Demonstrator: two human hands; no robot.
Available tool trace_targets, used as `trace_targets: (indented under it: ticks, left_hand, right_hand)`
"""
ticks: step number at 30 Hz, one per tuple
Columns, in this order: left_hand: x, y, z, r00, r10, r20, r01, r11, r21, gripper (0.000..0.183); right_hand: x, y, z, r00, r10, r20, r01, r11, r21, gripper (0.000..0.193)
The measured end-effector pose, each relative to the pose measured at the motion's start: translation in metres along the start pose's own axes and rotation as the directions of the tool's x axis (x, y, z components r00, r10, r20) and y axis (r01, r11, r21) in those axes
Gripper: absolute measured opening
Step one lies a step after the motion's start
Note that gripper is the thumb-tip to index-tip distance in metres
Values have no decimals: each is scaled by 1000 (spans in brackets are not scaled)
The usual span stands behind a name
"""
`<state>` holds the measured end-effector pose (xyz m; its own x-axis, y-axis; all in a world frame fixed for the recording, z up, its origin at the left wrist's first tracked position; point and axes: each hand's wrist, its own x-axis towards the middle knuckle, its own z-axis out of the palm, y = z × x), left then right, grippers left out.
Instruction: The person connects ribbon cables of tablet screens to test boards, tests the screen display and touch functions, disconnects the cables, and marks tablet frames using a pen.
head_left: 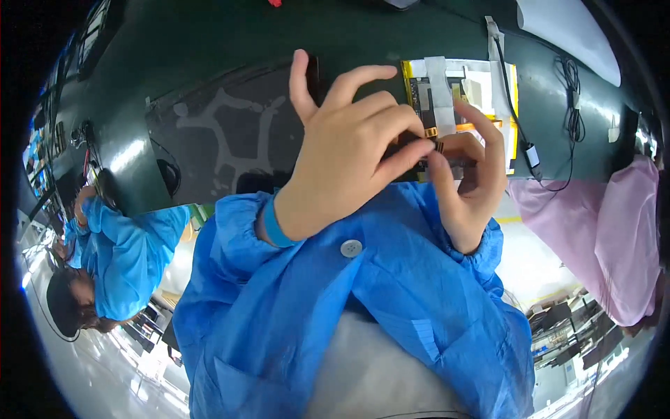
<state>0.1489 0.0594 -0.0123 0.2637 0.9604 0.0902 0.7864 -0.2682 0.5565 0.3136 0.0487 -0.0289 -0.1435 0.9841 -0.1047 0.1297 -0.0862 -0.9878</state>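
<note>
My left hand (352,143) is over the bench, thumb and a finger pinched together, the other fingers raised and spread. Close beside it, my right hand (473,178) pinches with its thumb and bent fingers. Their fingertips meet around a small dark piece with gold-coloured stripes (439,146); its kind is mostly hidden by the fingers. Just beyond them lies an electronic assembly (481,68), white with yellow edges, a dark circuit board (423,96) at its left side. A strip of pale tape (438,80) crosses it, and an orange flex strip (469,127) shows near my right fingers.
A dark mat with grey worn patches (202,133) lies left. A black cable with a plug (532,155) runs along the assembly's right side, a coiled black cable (572,98) beyond. A co-worker in blue (132,258) is at left; a pink garment (593,230) hangs at right.
</note>
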Motion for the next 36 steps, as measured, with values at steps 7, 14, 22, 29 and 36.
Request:
trace_targets:
  ticks: [7,14,22,29,36]
  left_hand:
    - [-2,0,25,971,-104,-214,146,971,190,11]
    - [-5,-4,28,965,-156,-212,201,958,207,11]
    - [-5,-4,29,964,-144,-224,200,947,252,10]
    - [-3,-4,30,970,-138,-199,188,946,265,11]
    - [-4,-6,31,972,-118,-202,170,950,264,10]
  right_hand:
    - [8,23,-10,976,-189,-109,129,903,-411,46]
    - [9,29,-12,961,-256,-105,198,901,-385,36]
    - [9,28,-14,949,-313,-40,245,809,-534,32]
    - [8,32,-15,929,-370,-28,294,778,-556,28]
    - [8,29,-13,909,-397,130,379,653,-655,32]
